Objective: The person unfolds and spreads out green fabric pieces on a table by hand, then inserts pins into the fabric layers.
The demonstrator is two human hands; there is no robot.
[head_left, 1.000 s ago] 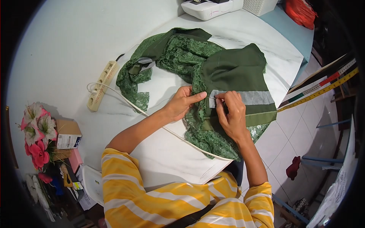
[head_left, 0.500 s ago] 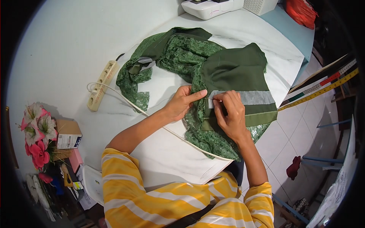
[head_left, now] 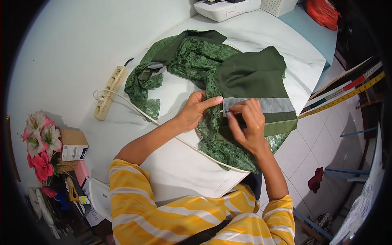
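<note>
A dark green garment [head_left: 253, 75] with lace parts and a grey strip [head_left: 273, 105] lies spread across the white table. My left hand [head_left: 194, 112] is closed on the lace edge [head_left: 212, 83] of it, thumb on top and fingers beneath. Just right of that thumb, a tiny pale sliver shows against the cloth; it is too small to name. My right hand [head_left: 248, 122] is over the grey strip's left end, fingers curled and thumb near the index finger. Anything between those fingertips is too small to make out. A thin thread seems to run left of my left hand.
A white cable [head_left: 179, 139] crosses the table under my left forearm, from the power strip [head_left: 109, 94]. A white machine [head_left: 224, 10] and a perforated basket [head_left: 278, 6] stand at the back. Tape measures [head_left: 347, 96] hang on the right; flowers [head_left: 41, 143] and a box [head_left: 73, 143] are left.
My right fingertips have shifted slightly and loosened at the cloth. The thin line between the two hands now shows only as a short pale sliver. My left hand stays put.
</note>
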